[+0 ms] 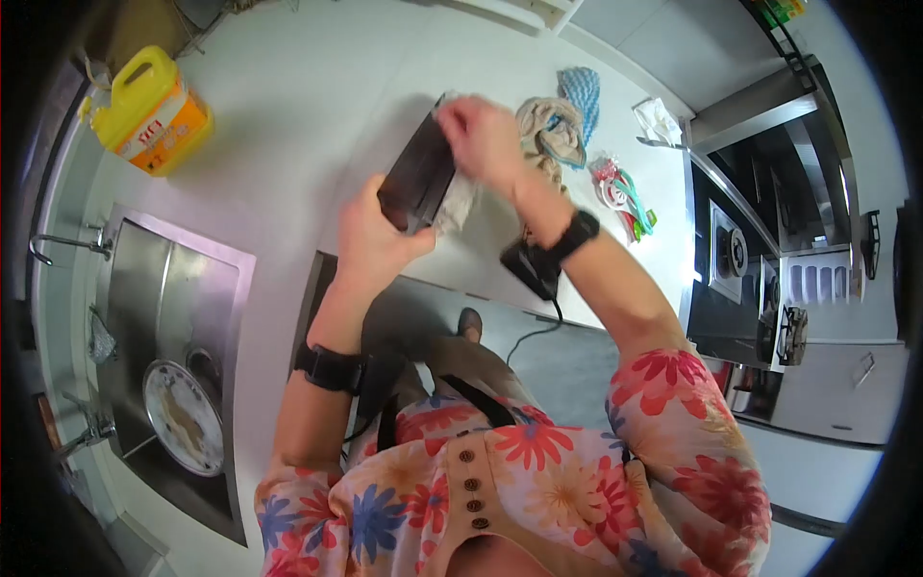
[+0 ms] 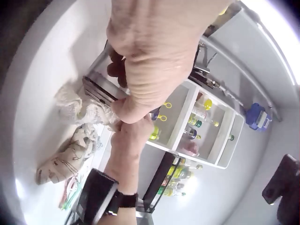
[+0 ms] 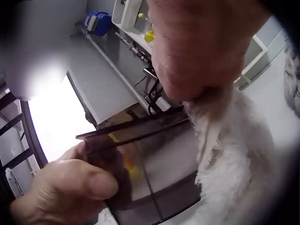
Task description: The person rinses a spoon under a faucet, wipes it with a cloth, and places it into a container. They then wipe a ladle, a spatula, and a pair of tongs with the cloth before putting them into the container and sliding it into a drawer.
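Observation:
A smoky see-through plastic box [image 1: 415,173] is held tilted above the white counter. My left hand [image 1: 373,240] grips its near end, with the thumb along one side, as the right wrist view also shows. At the far end, my right hand [image 1: 481,139] pinches a fluffy white cloth [image 3: 229,145] against the box's edge. The cloth hangs down beside the box, and its upper part is hidden in the right hand. In the left wrist view, the left hand covers much of the box.
A yellow jug [image 1: 159,120] stands at the counter's back left, above a steel sink [image 1: 245,288] holding a round lid [image 1: 183,418]. Right of the hands lie a beige cloth [image 1: 550,130], a blue checked cloth [image 1: 580,96] and colourful small items [image 1: 625,197]. A stove [image 1: 728,245] is farther right.

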Demonstrator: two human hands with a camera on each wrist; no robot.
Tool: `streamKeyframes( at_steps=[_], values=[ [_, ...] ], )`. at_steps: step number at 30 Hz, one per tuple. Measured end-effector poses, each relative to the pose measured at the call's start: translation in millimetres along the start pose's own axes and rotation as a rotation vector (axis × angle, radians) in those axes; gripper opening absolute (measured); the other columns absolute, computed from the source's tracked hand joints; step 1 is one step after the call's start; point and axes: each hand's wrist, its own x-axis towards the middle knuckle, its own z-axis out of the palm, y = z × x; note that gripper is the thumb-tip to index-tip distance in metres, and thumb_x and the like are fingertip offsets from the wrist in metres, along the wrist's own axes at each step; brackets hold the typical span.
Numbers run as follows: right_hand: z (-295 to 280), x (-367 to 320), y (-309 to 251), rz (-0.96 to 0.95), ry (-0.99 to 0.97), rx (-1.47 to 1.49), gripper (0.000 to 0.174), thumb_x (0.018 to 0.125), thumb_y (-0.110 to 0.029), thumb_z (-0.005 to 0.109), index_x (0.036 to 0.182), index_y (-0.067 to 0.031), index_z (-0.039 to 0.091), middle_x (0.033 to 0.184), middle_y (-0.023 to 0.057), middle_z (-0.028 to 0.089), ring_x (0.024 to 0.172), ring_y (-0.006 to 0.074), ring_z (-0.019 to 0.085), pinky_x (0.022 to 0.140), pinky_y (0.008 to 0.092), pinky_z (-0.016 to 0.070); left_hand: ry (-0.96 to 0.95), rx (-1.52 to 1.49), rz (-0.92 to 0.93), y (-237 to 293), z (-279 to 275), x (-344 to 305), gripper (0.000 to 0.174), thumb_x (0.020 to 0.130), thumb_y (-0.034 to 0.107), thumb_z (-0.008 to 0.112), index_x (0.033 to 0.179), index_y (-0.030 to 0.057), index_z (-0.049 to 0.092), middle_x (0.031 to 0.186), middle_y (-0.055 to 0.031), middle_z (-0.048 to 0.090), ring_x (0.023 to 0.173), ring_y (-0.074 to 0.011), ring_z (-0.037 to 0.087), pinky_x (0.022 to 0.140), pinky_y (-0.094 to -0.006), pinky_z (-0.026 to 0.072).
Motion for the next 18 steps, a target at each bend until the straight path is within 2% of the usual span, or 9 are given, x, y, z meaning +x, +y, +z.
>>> streamKeyframes(
  at_steps=[1, 3, 6, 7, 9, 11, 14, 16, 18],
  values=[
    [-6.3, -14.7, -19.0, -0.022, -0.026, 0.096, 0.011, 0.078, -0.014, 0.058, 0.079, -0.0039, 0.061, 0.077, 0.0158, 0.060, 0.072, 0.0365, 0.057, 0.062, 0.0431, 0.0470, -0.038, 0.002, 0.002, -2.6, -3.4, 3.0, 0.046, 0.051, 0.015, 0.075, 0.088, 0.0014, 0.051, 0.066, -0.0055, 0.056, 0.061, -0.0144, 0.053, 0.060, -0.0287, 0.0472],
    [-13.6, -45.8, -57.4, -0.161, -0.027, 0.264, 0.008, 0.080, -0.013, 0.060, 0.082, -0.0057, 0.063, 0.078, 0.0125, 0.060, 0.070, 0.0315, 0.060, 0.062, 0.0367, 0.0487, 0.001, -0.007, 0.050, -10.2, -1.1, 1.5, 0.046, 0.051, 0.015, 0.075, 0.088, 0.0013, 0.052, 0.068, -0.0055, 0.057, 0.062, -0.0143, 0.054, 0.061, -0.0284, 0.0471],
    [-16.4, -48.1, -58.9, -0.135, -0.162, 0.288, 0.005, 0.079, -0.010, 0.061, 0.081, -0.0061, 0.063, 0.078, 0.0115, 0.060, 0.070, 0.0303, 0.060, 0.062, 0.0350, 0.0488, -0.008, -0.106, 0.080, -20.1, 1.0, -0.7, 0.046, 0.052, 0.016, 0.076, 0.088, 0.0009, 0.052, 0.071, -0.0060, 0.058, 0.064, -0.0146, 0.054, 0.062, -0.0283, 0.0472],
    [-3.7, -39.7, -42.6, -0.236, -0.013, 0.256, 0.008, 0.080, -0.012, 0.060, 0.082, -0.0050, 0.063, 0.076, 0.0124, 0.060, 0.069, 0.0304, 0.060, 0.060, 0.0350, 0.0488, 0.003, -0.117, 0.052, -22.6, 1.1, -3.5, 0.046, 0.052, 0.016, 0.076, 0.088, 0.0006, 0.051, 0.071, -0.0060, 0.058, 0.064, -0.0147, 0.055, 0.062, -0.0285, 0.0473],
    [4.8, -11.1, -2.5, -0.025, 0.011, 0.141, 0.013, 0.081, -0.015, 0.059, 0.084, -0.0037, 0.065, 0.076, 0.0151, 0.062, 0.065, 0.0316, 0.060, 0.059, 0.0356, 0.0490, 0.019, -0.131, 0.032, -18.8, 1.4, -3.8, 0.046, 0.052, 0.015, 0.076, 0.088, 0.0003, 0.051, 0.071, -0.0061, 0.058, 0.064, -0.0148, 0.055, 0.061, -0.0286, 0.0473],
    [3.2, 10.3, 12.9, 0.052, 0.010, 0.041, 0.013, 0.079, -0.015, 0.057, 0.073, -0.0042, 0.062, 0.075, 0.0159, 0.060, 0.071, 0.0349, 0.059, 0.063, 0.0415, 0.0476, 0.072, -0.010, 0.009, -3.7, 1.7, -5.2, 0.045, 0.052, 0.015, 0.075, 0.088, 0.0000, 0.051, 0.070, -0.0065, 0.059, 0.063, -0.0151, 0.056, 0.062, -0.0287, 0.0478],
    [0.0, 15.8, 21.5, 0.101, -0.026, 0.025, 0.015, 0.078, -0.016, 0.058, 0.072, -0.0032, 0.062, 0.076, 0.0165, 0.060, 0.071, 0.0355, 0.058, 0.063, 0.0417, 0.0474, -0.009, 0.132, 0.012, 5.6, -4.8, 0.7, 0.045, 0.053, 0.014, 0.074, 0.089, -0.0003, 0.052, 0.071, -0.0064, 0.060, 0.063, -0.0155, 0.057, 0.062, -0.0287, 0.0484],
    [-0.7, -8.7, -7.6, 0.032, 0.016, 0.143, 0.013, 0.077, -0.015, 0.059, 0.073, -0.0034, 0.061, 0.076, 0.0162, 0.060, 0.070, 0.0356, 0.058, 0.063, 0.0421, 0.0471, 0.013, 0.071, 0.031, 0.1, -3.2, 1.5, 0.045, 0.053, 0.014, 0.074, 0.089, -0.0006, 0.052, 0.071, -0.0064, 0.060, 0.063, -0.0155, 0.057, 0.063, -0.0287, 0.0485],
    [-13.5, -34.6, -43.2, -0.130, -0.051, 0.235, 0.011, 0.080, -0.014, 0.060, 0.084, -0.0046, 0.064, 0.082, 0.0156, 0.062, 0.073, 0.0324, 0.061, 0.065, 0.0363, 0.0489, 0.023, -0.010, 0.023, -2.8, 3.2, -3.9, 0.046, 0.053, 0.014, 0.074, 0.089, -0.0008, 0.051, 0.071, -0.0065, 0.060, 0.063, -0.0154, 0.057, 0.063, -0.0288, 0.0487]
  ],
)
